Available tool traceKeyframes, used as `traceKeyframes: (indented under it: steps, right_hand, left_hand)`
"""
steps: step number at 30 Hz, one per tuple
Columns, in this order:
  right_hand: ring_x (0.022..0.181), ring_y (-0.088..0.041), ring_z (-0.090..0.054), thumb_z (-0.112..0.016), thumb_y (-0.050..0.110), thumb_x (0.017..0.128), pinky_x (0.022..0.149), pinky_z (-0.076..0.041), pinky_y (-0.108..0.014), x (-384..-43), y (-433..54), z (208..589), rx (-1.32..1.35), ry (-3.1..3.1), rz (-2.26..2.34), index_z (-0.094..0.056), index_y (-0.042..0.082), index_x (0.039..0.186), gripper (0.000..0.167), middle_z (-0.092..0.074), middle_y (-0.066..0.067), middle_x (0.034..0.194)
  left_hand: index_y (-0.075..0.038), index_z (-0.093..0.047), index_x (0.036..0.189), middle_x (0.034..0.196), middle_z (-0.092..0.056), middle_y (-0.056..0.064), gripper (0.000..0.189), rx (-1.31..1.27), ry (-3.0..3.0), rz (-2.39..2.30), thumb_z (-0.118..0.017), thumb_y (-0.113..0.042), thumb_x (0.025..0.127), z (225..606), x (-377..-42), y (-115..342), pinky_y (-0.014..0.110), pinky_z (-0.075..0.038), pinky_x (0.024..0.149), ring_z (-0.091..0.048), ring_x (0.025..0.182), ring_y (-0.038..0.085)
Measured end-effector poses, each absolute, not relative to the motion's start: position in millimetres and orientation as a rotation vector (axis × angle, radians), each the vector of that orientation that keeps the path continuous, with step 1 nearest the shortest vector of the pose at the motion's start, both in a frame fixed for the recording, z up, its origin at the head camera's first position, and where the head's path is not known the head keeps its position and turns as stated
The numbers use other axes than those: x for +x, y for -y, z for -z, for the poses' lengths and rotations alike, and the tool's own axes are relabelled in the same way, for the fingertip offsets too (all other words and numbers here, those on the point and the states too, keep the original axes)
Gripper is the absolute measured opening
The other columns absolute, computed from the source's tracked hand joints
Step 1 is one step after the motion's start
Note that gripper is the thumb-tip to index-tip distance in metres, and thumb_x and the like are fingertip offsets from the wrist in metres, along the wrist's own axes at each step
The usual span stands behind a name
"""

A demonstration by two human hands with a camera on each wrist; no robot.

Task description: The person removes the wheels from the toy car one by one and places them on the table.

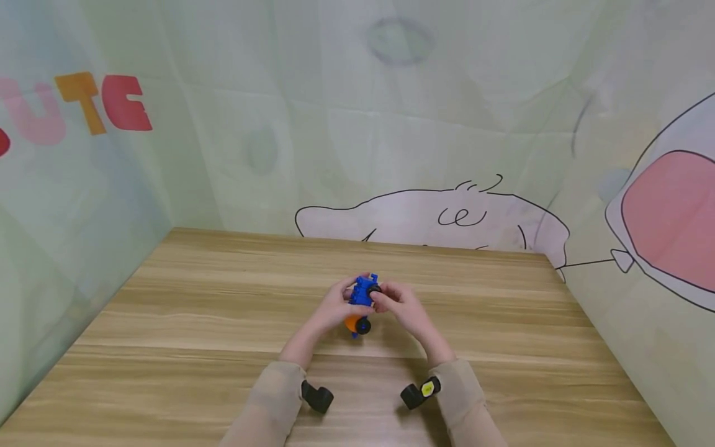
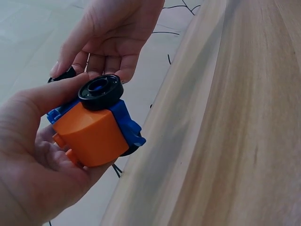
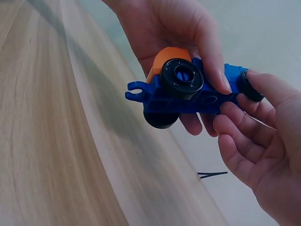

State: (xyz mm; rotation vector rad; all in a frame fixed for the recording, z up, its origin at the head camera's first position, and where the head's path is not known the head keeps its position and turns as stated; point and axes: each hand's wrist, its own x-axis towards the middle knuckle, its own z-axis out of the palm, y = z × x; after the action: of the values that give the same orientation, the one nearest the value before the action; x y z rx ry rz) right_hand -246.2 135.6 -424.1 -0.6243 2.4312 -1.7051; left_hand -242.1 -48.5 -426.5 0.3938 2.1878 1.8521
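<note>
A toy vehicle (image 1: 362,293) with a blue chassis, an orange body part (image 2: 91,134) and black wheels is held above the table. My left hand (image 1: 336,304) grips it around the middle, thumb on one side and fingers on the other. With thumb and fingers, my right hand (image 1: 403,304) pinches a black wheel (image 3: 251,86) at one end of the chassis. Toward the opposite end, another black wheel (image 3: 182,76) sits beside the orange part, and a blue forked hook (image 3: 137,91) sticks out. Fingers partly cover the chassis.
The wood-grain table (image 1: 223,279) extends around both hands. Behind it and at its sides hangs a pale printed cloth (image 1: 335,124) with letters and cartoon drawings. Each sleeve cuff carries a black wrist camera (image 1: 317,397).
</note>
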Motion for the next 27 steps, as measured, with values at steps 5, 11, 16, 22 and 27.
traceKeyframes:
  steps: [5, 11, 16, 22, 27]
  right_hand:
    - [0.071, -0.014, -0.057, -0.051, 0.004, 0.100, 0.070, -0.052, -0.025, -237, -132, 409, -0.665, -2.413, 1.684, -0.060, -0.012, 0.089, 0.021, -0.061, -0.023, 0.078]
    - [0.070, -0.014, -0.058, -0.048, 0.005, 0.101, 0.070, -0.053, -0.025, -226, -131, 394, -0.690, -2.404, 1.681, -0.058, -0.011, 0.087, 0.024, -0.061, -0.019, 0.076]
    - [0.068, -0.014, -0.058, -0.044, 0.006, 0.103, 0.069, -0.052, -0.023, -227, -130, 394, -0.700, -2.375, 1.716, -0.058, -0.012, 0.084, 0.030, -0.061, -0.023, 0.075]
    - [0.068, -0.014, -0.055, -0.045, 0.005, 0.102, 0.069, -0.051, -0.022, -227, -130, 395, -0.719, -2.349, 1.735, -0.058, -0.013, 0.084, 0.029, -0.059, -0.026, 0.076]
    - [0.069, -0.016, -0.055, -0.047, 0.006, 0.102, 0.070, -0.050, -0.022, -225, -131, 395, -0.707, -2.384, 1.710, -0.058, -0.012, 0.084, 0.027, -0.059, -0.025, 0.076]
  left_hand:
    - [-0.006, -0.039, 0.148, 0.133, -0.056, 0.032, 0.070, 0.391, -2.181, -1.863, -0.071, -0.008, 0.086, 426, -242, 50, 0.051, -0.052, 0.096, -0.060, 0.116, 0.039]
    - [-0.008, -0.042, 0.147, 0.132, -0.058, 0.029, 0.070, 0.383, -2.189, -1.869, -0.072, -0.009, 0.085, 426, -241, 50, 0.050, -0.053, 0.095, -0.061, 0.115, 0.039]
    - [-0.010, -0.043, 0.147, 0.132, -0.058, 0.027, 0.069, 0.381, -2.178, -1.868, -0.073, -0.009, 0.084, 423, -240, 50, 0.050, -0.052, 0.096, -0.061, 0.116, 0.038]
    - [-0.009, -0.043, 0.147, 0.136, -0.056, 0.027, 0.069, 0.390, -2.157, -1.876, -0.072, -0.007, 0.084, 423, -240, 51, 0.051, -0.051, 0.097, -0.060, 0.118, 0.038]
    - [-0.011, -0.043, 0.147, 0.136, -0.056, 0.026, 0.069, 0.385, -2.167, -1.867, -0.072, -0.008, 0.084, 424, -241, 51, 0.051, -0.051, 0.097, -0.060, 0.118, 0.037]
